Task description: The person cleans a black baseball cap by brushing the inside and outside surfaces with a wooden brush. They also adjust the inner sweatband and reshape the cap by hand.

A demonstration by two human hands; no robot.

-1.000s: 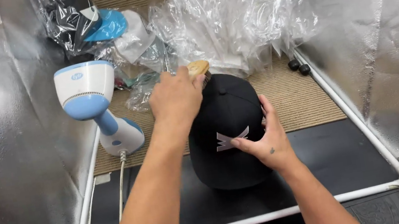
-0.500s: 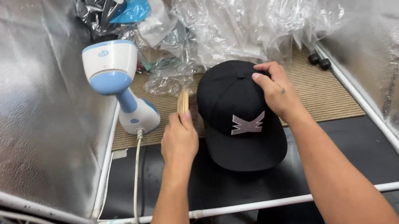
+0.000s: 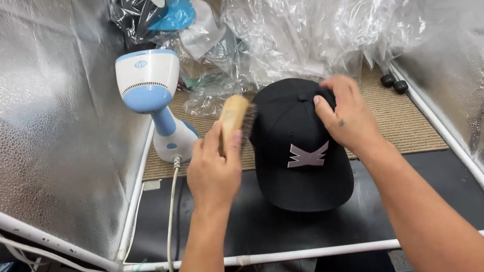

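Observation:
A black cap with a pale crossed emblem on its front lies on a dark mat, brim toward me. My right hand rests on the cap's crown at its right side, fingers spread over the top. My left hand grips a wooden-backed brush, whose bristles touch the cap's left side.
A white and blue handheld steamer stands upright at the left, its cord trailing toward me. Crumpled clear plastic bags pile up at the back. Silver reflective walls and a white pipe frame enclose the space. Two small black knobs lie at the right.
My left hand with the brush has moved from the cap's top down to its left side. My right hand shifted from the front up onto the crown.

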